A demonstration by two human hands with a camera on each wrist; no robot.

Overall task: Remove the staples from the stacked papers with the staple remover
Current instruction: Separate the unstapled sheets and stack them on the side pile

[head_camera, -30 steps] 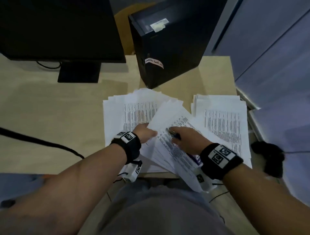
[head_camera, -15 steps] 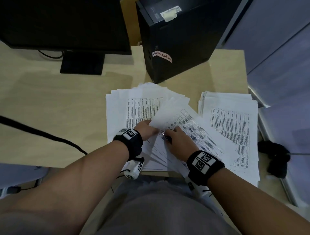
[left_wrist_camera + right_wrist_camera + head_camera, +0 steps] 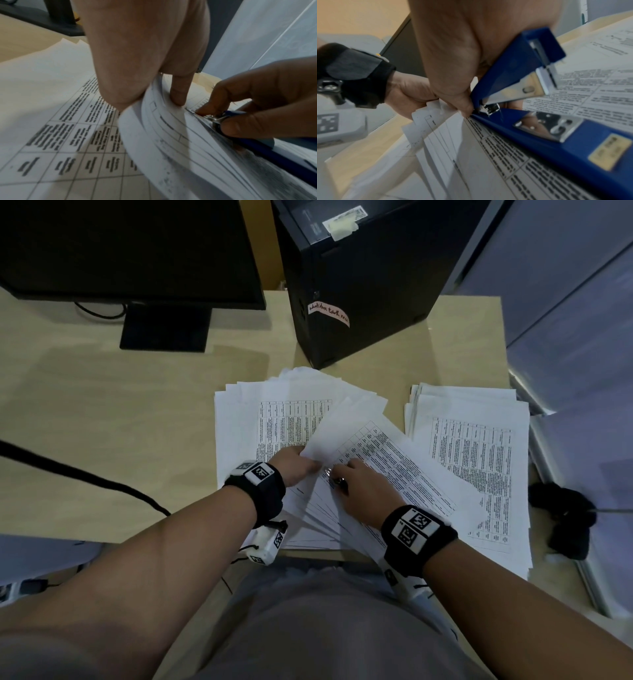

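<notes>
Blue staple remover (image 3: 518,75), metal tip, printed papers (image 3: 387,460)

I can read no text for certain: the pink handwritten label (image 3: 329,313) on the black computer tower (image 3: 359,285) is illegible, and the printed tables on the papers (image 3: 394,460) are blurred.
</notes>
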